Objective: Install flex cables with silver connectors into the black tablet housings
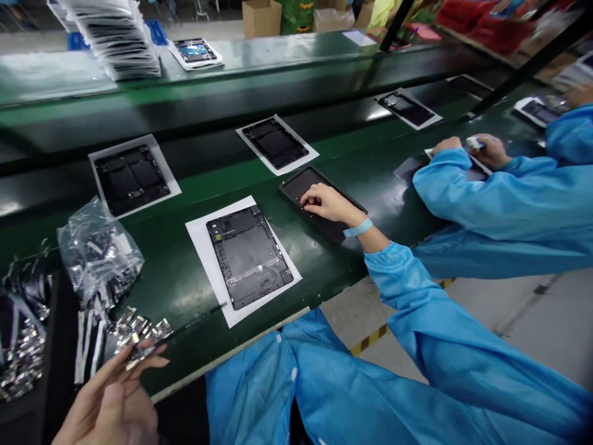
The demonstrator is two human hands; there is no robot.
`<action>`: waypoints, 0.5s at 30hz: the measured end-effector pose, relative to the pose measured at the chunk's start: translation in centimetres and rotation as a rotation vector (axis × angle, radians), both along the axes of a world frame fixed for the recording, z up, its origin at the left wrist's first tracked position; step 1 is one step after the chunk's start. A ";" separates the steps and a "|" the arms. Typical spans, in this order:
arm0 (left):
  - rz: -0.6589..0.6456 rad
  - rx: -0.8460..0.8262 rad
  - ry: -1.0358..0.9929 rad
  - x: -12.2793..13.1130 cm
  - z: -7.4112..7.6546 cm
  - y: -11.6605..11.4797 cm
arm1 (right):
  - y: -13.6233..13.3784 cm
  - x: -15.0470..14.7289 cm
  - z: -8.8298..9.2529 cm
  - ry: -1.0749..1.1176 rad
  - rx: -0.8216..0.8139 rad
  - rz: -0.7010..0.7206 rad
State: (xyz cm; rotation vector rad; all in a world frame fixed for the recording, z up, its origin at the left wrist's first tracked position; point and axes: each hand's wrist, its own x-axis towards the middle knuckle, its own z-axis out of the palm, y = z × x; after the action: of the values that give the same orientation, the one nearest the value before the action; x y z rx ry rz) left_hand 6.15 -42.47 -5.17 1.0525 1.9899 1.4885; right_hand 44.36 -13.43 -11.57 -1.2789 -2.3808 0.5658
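Note:
At the lower left, my left hand (113, 395) has its fingers closed on a small circuit board (139, 355), beside a pile of similar boards (162, 330). My right hand (327, 203), a light blue band around its wrist, is over a shallow black tray (331, 228). Its thumb and fingertips are pinched near the tray's surface; whatever is between them is too small to make out. Between my hands a black tablet housing (250, 256) rests on a white sheet (204, 247), touched by neither hand.
Further back, housings on sheets (132, 179) (275, 142) (407, 110) line the green bench. A plastic bag of parts (99, 247) and a black bin (55, 346) stand left. At the right, a co-worker's sleeves (500, 191) reach over the bench. A sheet stack (111, 37) stands on the shelf.

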 end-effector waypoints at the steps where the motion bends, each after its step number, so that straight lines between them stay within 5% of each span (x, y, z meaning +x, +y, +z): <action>1: 0.071 0.008 -0.022 0.8 0.4 0.3 | 0.2 -0.1 -0.1 -0.016 -0.003 0.017; 3: 0.147 -0.028 -0.058 1.5 0.7 0.7 | 0.6 -0.2 -0.3 -0.028 -0.012 0.028; 10: 0.035 -0.073 -0.126 0.7 -0.9 0.8 | 0.6 0.1 -0.5 0.033 -0.032 -0.048; 15: 0.044 -0.078 -0.140 0.6 -0.6 1.3 | 0.6 0.1 0.0 0.393 -0.203 -0.164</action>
State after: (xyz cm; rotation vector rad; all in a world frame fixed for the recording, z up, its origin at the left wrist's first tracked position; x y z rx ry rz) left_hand 6.79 -41.14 -5.81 0.8533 1.9672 1.4524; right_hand 44.47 -12.87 -11.57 -1.2910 -1.9170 0.9310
